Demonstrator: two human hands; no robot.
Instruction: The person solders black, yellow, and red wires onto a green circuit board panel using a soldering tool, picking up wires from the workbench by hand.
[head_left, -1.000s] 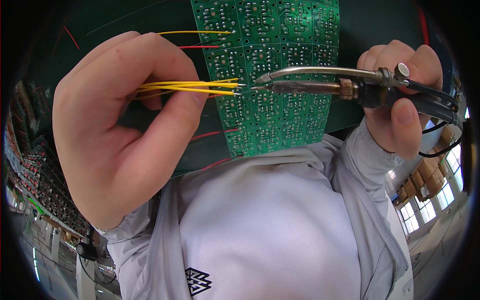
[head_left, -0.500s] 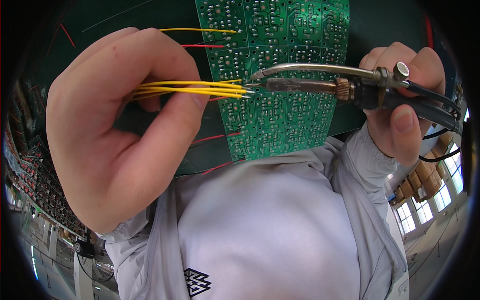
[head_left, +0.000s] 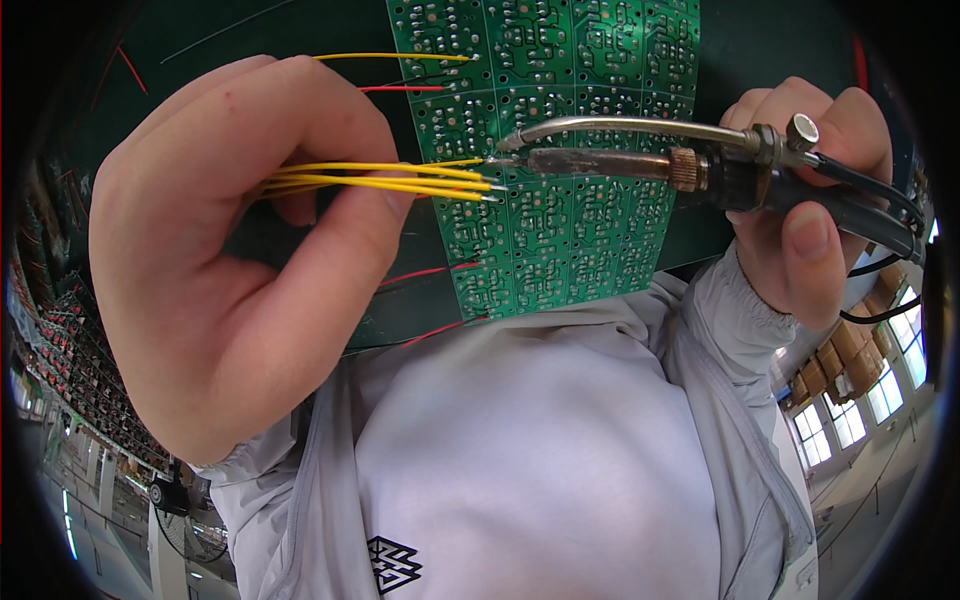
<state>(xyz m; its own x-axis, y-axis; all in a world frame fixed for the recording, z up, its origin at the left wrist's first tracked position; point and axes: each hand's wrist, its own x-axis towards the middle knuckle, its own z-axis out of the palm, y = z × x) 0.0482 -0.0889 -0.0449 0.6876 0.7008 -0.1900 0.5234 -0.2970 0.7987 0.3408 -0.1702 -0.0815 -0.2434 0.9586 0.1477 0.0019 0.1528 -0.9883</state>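
Pinching a small bundle of thin yellow wires [head_left: 385, 180] at frame centre-left, left hand [head_left: 230, 260] closing thumb and fingers tightly on them, about four strands counted, bare tips fanning toward the green circuit board [head_left: 560, 200] at upper centre. Gripping one soldering iron [head_left: 640, 160] in the right hand [head_left: 810, 200] at upper right, fist wrapping its black handle, tip touching the board beside the wire ends. Showing three red wires [head_left: 420, 275] and one more yellow along the board's left edge.
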